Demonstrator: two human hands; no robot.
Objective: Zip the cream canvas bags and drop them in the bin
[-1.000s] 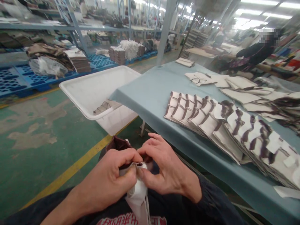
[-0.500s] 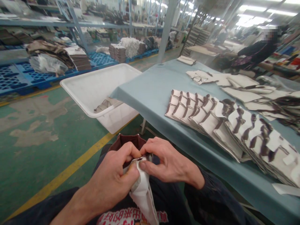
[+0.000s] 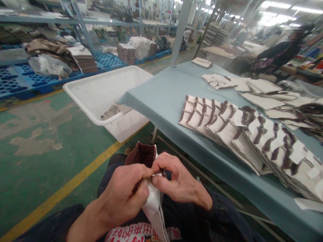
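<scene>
Above my lap is a cream fabric pouch (image 3: 154,198) with a dark brown lining, its brown-lined opening facing away from me. My left hand (image 3: 123,191) pinches the pouch's edge between thumb and index finger. Right beside it, my right hand (image 3: 180,181) grips the same edge, also with thumb and index finger. The fingertips of both hands nearly meet, and they hide the small spot between them. The lower part of the pouch hangs down over my printed apron (image 3: 141,232).
To the right, a blue-green covered table (image 3: 161,89) bears an overlapping row of cream-and-brown fabric pieces (image 3: 222,126) and further flat pieces (image 3: 264,101). A white bin (image 3: 101,82) stands beyond its corner. Blue pallets (image 3: 108,62) lie farther back; a co-worker (image 3: 280,53) sits far right.
The brown-lined opening has tilted and shows more of its inside. Both hands have shifted slightly downward and still pinch the pouch's edge.
</scene>
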